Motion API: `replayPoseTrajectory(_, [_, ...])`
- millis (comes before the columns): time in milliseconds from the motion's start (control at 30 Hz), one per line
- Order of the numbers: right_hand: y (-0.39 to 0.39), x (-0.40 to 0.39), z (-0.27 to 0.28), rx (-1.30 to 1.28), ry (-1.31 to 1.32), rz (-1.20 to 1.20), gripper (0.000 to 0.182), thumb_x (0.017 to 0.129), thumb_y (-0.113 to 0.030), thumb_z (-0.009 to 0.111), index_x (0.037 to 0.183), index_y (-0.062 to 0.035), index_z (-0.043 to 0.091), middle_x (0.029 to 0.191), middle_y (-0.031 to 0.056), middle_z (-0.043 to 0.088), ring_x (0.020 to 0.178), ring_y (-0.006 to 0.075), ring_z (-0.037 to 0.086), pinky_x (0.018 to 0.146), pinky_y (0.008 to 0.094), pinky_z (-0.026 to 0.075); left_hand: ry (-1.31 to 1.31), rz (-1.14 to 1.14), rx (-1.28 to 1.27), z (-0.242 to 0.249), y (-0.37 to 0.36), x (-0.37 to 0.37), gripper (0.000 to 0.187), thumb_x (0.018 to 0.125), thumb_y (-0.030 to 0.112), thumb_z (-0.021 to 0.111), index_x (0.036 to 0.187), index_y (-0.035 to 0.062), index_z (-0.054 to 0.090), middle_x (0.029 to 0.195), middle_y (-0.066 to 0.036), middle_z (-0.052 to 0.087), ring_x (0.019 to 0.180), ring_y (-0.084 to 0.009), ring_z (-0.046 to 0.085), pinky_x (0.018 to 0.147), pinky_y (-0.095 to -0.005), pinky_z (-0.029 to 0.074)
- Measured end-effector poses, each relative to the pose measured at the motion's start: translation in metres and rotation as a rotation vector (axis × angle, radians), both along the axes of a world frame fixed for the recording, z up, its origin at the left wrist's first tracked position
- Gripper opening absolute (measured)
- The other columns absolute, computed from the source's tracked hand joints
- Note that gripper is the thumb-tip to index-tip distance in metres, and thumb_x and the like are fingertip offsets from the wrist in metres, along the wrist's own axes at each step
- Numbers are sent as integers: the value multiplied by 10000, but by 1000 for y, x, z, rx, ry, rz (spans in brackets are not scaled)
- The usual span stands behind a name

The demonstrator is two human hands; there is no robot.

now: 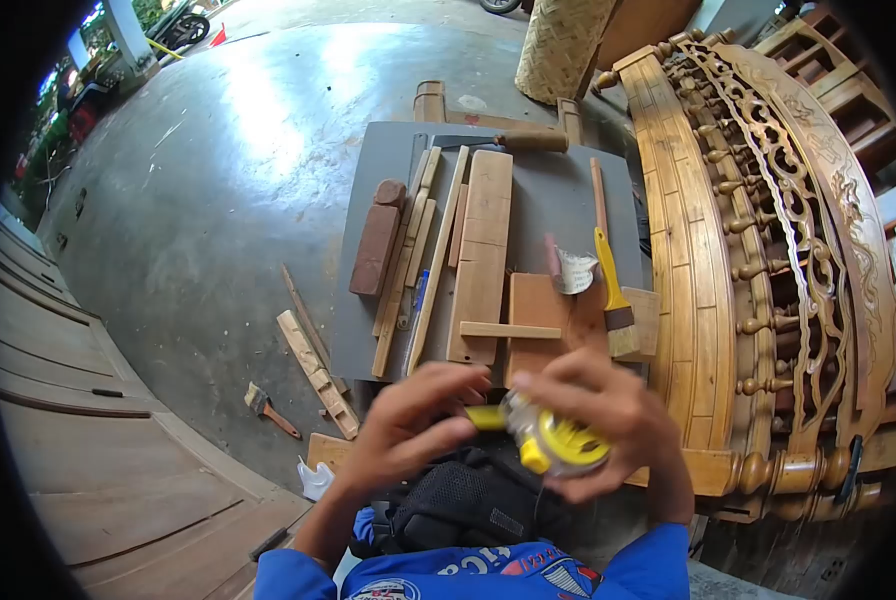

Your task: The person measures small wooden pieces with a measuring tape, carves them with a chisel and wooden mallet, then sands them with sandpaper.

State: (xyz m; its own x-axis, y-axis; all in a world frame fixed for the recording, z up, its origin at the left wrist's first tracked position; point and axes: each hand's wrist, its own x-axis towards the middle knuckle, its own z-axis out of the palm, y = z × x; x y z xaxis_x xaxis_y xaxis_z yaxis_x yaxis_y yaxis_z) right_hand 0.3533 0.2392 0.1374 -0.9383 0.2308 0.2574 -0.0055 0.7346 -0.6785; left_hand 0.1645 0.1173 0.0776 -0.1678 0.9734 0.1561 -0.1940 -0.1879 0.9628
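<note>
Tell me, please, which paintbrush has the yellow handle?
The paintbrush on the grey board, beside the carved frame; the other brush lies on the concrete floor.

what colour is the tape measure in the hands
Yellow, with a clear casing; the tape measure shows in the head view.

The person is wearing a bright blue shirt (488, 575) with short sleeves, one showing at seven o'clock and the other at five o'clock of the view. White and red printed lettering is running across the chest at six o'clock, only partly readable. Both forearms are showing bare, and neither the left grip (408, 430) nor the right grip (598, 415) is wearing a glove, ring or watch.
</note>
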Motion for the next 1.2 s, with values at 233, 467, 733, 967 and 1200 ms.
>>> replayPoseTrajectory(233, [-19,19,-57,-464,-187,-53,571,548,-247,804,1001,1,559,862,107,598,786,241,610,739,294,471,-306,-373,-532,-59,-12,17,222,805,106,664,1005,17,627,822,-14,641,730,-58,566,640,-188,449])
replayPoseTrajectory(467, [-13,15,-71,-449,-70,-215,474,586,-242,771,972,-16,612,936,119,581,921,242,570,824,319,439,-367,-278,-462,-73,-5,3,135,795,88,672,894,14,615,785,-17,623,687,-60,560,602,-189,441])
replayPoseTrajectory(733, [12,49,-64,-579,-48,-757,336,639,-261,661,854,-10,600,846,68,583,819,154,563,742,286,450,-98,197,-367,-76,-2,-38,139,806,81,644,903,-16,623,788,-61,638,693,-92,592,636,-225,488])
replayPoseTrajectory(967, [29,62,-83,-501,85,-867,268,696,-181,666,897,-27,578,839,51,589,777,133,552,701,267,443,158,288,-395,-83,21,-30,175,790,102,655,885,-45,650,746,-54,655,681,-77,592,620,-203,464])
replayPoseTrajectory(1200, [38,39,-105,-537,50,-936,246,713,-169,673,882,-16,581,828,72,587,770,143,545,703,282,439,289,278,-407,-99,51,-23,170,797,102,650,879,-47,649,705,-39,627,627,-66,553,581,-203,442])
